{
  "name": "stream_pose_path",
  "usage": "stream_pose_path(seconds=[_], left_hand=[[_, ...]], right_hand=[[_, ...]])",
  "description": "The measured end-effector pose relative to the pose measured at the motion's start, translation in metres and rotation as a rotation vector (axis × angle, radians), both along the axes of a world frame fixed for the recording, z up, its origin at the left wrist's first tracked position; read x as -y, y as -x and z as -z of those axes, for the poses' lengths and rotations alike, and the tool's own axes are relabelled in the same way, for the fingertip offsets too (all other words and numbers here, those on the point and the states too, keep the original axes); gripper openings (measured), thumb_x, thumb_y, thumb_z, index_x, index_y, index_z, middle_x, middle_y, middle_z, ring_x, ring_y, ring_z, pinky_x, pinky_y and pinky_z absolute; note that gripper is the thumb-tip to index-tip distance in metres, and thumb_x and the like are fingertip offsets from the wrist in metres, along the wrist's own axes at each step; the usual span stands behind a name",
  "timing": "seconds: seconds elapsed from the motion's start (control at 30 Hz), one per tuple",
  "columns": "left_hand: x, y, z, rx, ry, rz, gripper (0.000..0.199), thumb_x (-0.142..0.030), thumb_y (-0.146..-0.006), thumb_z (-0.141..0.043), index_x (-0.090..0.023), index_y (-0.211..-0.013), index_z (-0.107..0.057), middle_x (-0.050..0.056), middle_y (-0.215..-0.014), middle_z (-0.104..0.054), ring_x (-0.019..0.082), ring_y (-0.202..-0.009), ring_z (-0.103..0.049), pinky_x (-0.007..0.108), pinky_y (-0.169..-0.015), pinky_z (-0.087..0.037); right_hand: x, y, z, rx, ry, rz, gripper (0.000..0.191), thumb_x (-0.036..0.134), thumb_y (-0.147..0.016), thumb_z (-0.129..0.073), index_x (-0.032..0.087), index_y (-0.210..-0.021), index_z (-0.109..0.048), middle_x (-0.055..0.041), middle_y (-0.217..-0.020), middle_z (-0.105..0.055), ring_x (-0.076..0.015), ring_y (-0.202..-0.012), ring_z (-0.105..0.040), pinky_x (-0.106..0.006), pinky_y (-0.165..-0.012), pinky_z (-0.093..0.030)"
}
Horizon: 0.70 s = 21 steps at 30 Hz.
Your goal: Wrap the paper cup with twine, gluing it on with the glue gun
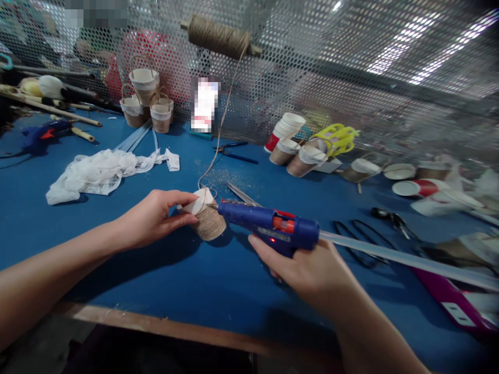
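Observation:
My left hand [158, 218] pinches the white rim of a small paper cup [209, 224] wrapped in brown twine, which tilts above the blue table. In my right hand [307, 267] is a blue hot glue gun [253, 221], its nozzle at the cup's side near the rim and a small red light glowing. A long clear glue stick [390, 254] sticks out of the gun's back. Twine [224, 114] runs from the cup up to a spool [218, 37]. Scissors [242, 193] lie just behind the cup, partly hidden by the gun.
Finished-looking twine-covered cups with handles [144, 85] stand at the back left, near crumpled white fabric [97, 174]. Pliers [237, 154] lie mid-table. More cups [306, 160] stand at the back right. A purple power strip [448, 298] and black cable [362, 241] lie right; another glue gun [42, 136] left.

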State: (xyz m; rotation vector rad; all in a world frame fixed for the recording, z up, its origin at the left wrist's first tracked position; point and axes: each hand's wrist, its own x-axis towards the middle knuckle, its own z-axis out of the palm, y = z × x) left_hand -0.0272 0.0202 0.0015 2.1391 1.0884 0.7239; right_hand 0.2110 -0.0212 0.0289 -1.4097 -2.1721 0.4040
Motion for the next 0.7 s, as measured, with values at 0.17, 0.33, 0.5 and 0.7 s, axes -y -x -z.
stream_pose_path(seconds=[0.17,0.33,0.5,0.7], left_hand=[[-0.0004,0.001,-0.0011,-0.035,-0.023,-0.006,0.024,-0.03,-0.081,-0.052,-0.017,-0.098,-0.063,0.004,-0.089,-0.067,0.016,-0.078,-0.06,0.022,-0.069,-0.044],[-0.0008,0.0013,-0.0014,-0.047,-0.023,0.001,0.025,-0.031,-0.081,-0.051,-0.018,-0.1,-0.062,0.004,-0.091,-0.067,0.017,-0.08,-0.061,0.023,-0.07,-0.044],[-0.0013,0.0016,-0.0009,-0.046,-0.025,0.004,0.022,-0.03,-0.081,-0.051,-0.018,-0.094,-0.063,0.004,-0.089,-0.068,0.017,-0.079,-0.06,0.023,-0.068,-0.044],[-0.0008,0.0009,-0.0022,-0.017,0.0,-0.018,0.025,-0.03,-0.08,-0.053,-0.016,-0.099,-0.062,0.005,-0.092,-0.068,0.018,-0.081,-0.061,0.024,-0.071,-0.044]], right_hand=[[-0.0049,0.0075,-0.0057,0.049,0.072,0.107,0.019,0.03,-0.075,-0.045,0.021,-0.065,-0.058,-0.0007,-0.05,-0.052,-0.0152,-0.047,-0.052,-0.028,-0.047,-0.042],[-0.0056,0.0066,-0.0063,0.054,0.081,0.091,0.019,0.033,-0.074,-0.047,0.021,-0.062,-0.055,0.0007,-0.049,-0.052,-0.0129,-0.043,-0.049,-0.026,-0.042,-0.039],[-0.0045,0.0087,-0.0037,0.015,0.038,0.072,0.016,0.03,-0.074,-0.046,0.023,-0.063,-0.055,0.0006,-0.052,-0.055,-0.0135,-0.048,-0.052,-0.026,-0.047,-0.042],[-0.0054,0.0073,-0.0077,0.057,0.117,0.117,0.019,0.034,-0.074,-0.046,0.022,-0.06,-0.048,0.0007,-0.05,-0.05,-0.013,-0.044,-0.047,-0.027,-0.044,-0.039]])
